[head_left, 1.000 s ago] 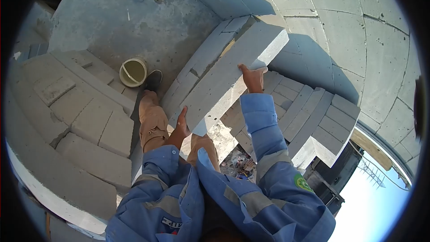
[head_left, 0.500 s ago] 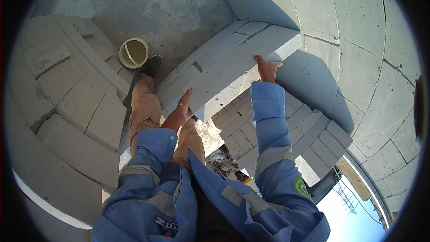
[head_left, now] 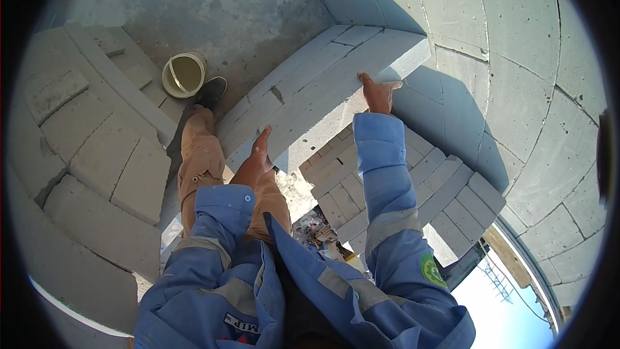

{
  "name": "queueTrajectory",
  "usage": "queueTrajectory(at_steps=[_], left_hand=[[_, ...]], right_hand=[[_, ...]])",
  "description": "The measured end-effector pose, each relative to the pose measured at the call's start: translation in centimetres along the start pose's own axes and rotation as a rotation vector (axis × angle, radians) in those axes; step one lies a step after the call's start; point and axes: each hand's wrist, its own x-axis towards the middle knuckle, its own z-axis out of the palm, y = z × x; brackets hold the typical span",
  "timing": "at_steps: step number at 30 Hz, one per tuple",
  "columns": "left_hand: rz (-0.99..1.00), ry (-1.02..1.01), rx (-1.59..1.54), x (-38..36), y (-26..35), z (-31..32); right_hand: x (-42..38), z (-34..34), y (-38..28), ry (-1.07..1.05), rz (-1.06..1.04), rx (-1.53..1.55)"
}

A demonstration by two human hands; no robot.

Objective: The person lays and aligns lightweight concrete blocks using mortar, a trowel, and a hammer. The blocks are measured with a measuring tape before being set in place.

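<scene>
A long light-grey aerated concrete block (head_left: 336, 87) lies along the top of a low block wall (head_left: 258, 105), its far end close to the tall wall on the right. My left hand (head_left: 256, 160) presses on the near end, thumb laid along the block and the other fingers mostly hidden. Further along, my right hand (head_left: 378, 95) grips the block's near edge, with its thumb over the edge and its fingers partly out of sight. Both blue sleeves reach forward from my body.
A white bucket (head_left: 183, 75) stands on the concrete floor by my shoe (head_left: 211, 92). Stacked blocks (head_left: 103, 148) rise at the left. More stacked blocks (head_left: 413, 187) lie below my right arm. A tall block wall (head_left: 516, 77) curves along the right side.
The whole view has shifted slightly, with the bucket and floor sliding left. Both hands keep their hold on the block, which shows little movement against the wall.
</scene>
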Motion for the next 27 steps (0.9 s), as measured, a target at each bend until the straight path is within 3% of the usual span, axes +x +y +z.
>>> queueTrajectory(at_steps=[14,21,23,27], left_hand=[[0.02,0.122,0.026,-0.9,0.4,1.0],[0.056,0.131,-0.021,0.1,-0.3,0.5],[-0.021,0.263,0.07,1.5,-0.7,-0.7],[-0.017,0.268,0.061,0.9,-0.7,-0.3]], right_hand=[[-1.7,-1.4,-1.1,-0.055,-0.011,-0.035],[-1.0,-0.3,-0.3,0.071,-0.073,-0.05],[-1.3,0.1,-0.2,0.131,-0.148,0.014],[-0.4,1.2,0.4,0.143,-0.118,0.053]])
